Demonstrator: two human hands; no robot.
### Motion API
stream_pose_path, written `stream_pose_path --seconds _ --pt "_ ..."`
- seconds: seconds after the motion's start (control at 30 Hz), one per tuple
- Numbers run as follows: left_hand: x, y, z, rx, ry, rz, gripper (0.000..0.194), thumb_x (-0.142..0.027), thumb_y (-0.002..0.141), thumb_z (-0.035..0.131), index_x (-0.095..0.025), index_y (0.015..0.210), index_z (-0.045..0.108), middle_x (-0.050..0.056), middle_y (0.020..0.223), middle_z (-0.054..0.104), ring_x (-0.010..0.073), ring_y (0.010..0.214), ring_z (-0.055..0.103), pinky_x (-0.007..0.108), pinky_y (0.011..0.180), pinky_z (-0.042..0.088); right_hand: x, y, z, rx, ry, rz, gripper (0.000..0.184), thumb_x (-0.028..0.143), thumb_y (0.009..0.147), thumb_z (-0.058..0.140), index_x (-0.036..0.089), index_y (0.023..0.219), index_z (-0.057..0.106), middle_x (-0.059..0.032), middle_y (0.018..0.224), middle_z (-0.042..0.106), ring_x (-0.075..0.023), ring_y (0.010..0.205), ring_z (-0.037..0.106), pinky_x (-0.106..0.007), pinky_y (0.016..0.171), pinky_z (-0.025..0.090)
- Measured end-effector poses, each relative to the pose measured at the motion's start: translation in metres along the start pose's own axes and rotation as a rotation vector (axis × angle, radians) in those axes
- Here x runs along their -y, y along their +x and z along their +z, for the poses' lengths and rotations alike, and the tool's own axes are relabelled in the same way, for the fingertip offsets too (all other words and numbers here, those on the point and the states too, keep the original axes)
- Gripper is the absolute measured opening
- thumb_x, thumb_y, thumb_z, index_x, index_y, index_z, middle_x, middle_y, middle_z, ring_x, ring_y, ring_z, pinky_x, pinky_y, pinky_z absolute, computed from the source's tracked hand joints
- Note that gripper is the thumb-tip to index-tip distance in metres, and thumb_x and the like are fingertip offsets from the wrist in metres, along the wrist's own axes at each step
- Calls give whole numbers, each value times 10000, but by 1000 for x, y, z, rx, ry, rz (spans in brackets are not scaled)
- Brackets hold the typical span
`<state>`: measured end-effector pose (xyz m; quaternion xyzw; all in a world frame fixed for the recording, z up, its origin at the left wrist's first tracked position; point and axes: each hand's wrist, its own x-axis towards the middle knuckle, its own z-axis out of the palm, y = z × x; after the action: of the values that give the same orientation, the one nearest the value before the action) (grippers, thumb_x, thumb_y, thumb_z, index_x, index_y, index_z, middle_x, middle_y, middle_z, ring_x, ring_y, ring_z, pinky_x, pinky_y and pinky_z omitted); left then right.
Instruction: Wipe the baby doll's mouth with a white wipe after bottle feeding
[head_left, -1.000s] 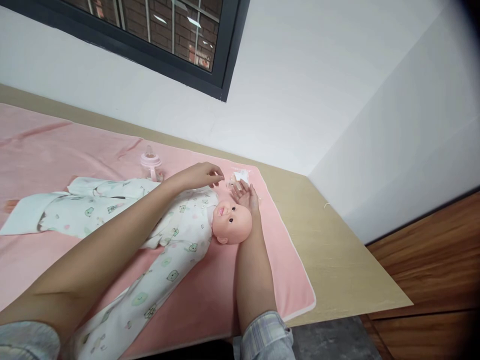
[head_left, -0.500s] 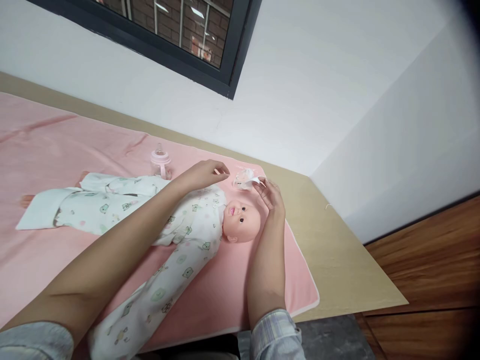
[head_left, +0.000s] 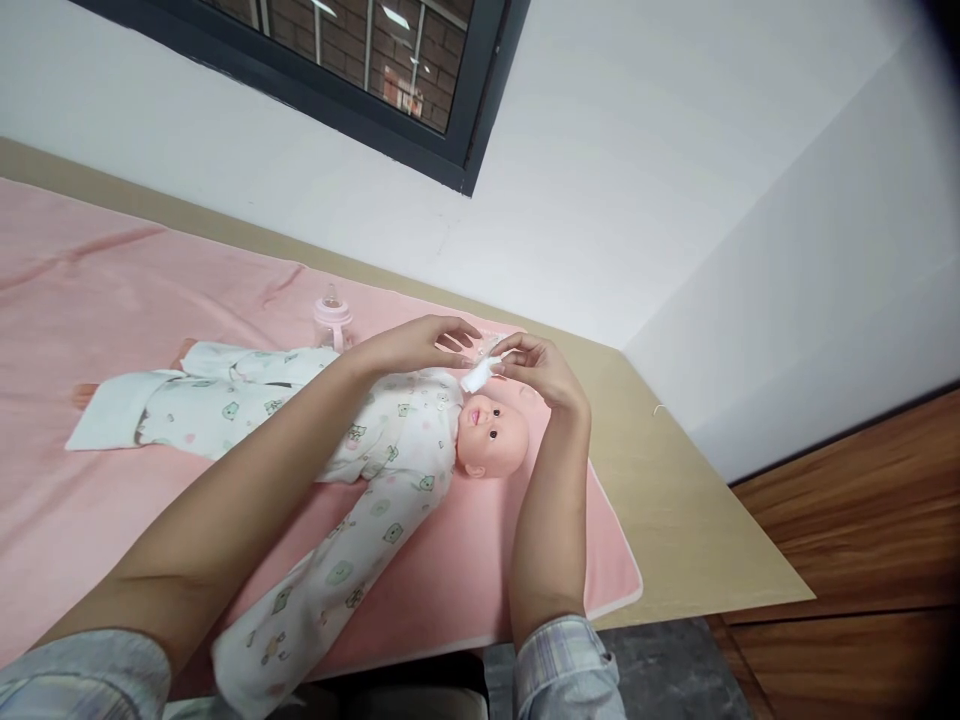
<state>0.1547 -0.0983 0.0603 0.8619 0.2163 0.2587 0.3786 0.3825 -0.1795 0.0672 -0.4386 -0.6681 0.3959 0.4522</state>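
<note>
My right hand (head_left: 546, 372) pinches a small white cloth-like piece (head_left: 481, 374), perhaps tissue or gauze, just above the doll's face. Left of it, my left hand (head_left: 420, 345) has its fingers apart. Its fingertips are close to the white piece; whether they touch it I cannot tell. Below my hands a baby doll (head_left: 491, 440) lies on its back in white printed clothes (head_left: 390, 440). Behind my fingers shows part of a crinkled clear plastic packet (head_left: 491, 342), mostly hidden.
A pink blanket (head_left: 420, 570) covers most of the tan table (head_left: 675, 520). Beyond the doll's middle stands a baby bottle (head_left: 332, 318) with a pink collar. A white wall (head_left: 570, 200) and a dark-framed window (head_left: 461, 150) are behind. Wooden panelling (head_left: 862, 520) is at right.
My right hand has moved slightly left and turned with the white piece, now nearer the doll's face. My left hand has come closer and its fingers have spread. The view has shifted slightly.
</note>
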Motion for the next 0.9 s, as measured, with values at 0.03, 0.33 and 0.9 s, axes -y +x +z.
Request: stream_pose_path --seconds 0.03,0.33,0.9 --pt "-1 -1 -1 29 -24 7 633 -499 810 701 -135 1318 603 137 1360 615 305 1230 595 376 976 506 2 -1 2 13 -6 -13 296 310 670 872 192 897 724 -23 996 717 -101 731 660 -273 754 547" --pt "-2 -6 -5 150 -195 29 442 -423 842 757 -171 1196 679 81 1240 698 278 1142 653 313 905 513 12 -7 4 108 -52 -84 313 267 741 831 212 1037 743 -34 1104 693 -41 635 520 -223 652 500" --pt "-20 -7 -1 147 -64 -121 404 -393 759 647 -151 1074 724 62 1045 723 232 892 650 266 699 456 -20 -8 -23 -46 89 -26 364 430 781 797 259 1092 716 -39 1134 724 -150 944 695 -340 963 537"
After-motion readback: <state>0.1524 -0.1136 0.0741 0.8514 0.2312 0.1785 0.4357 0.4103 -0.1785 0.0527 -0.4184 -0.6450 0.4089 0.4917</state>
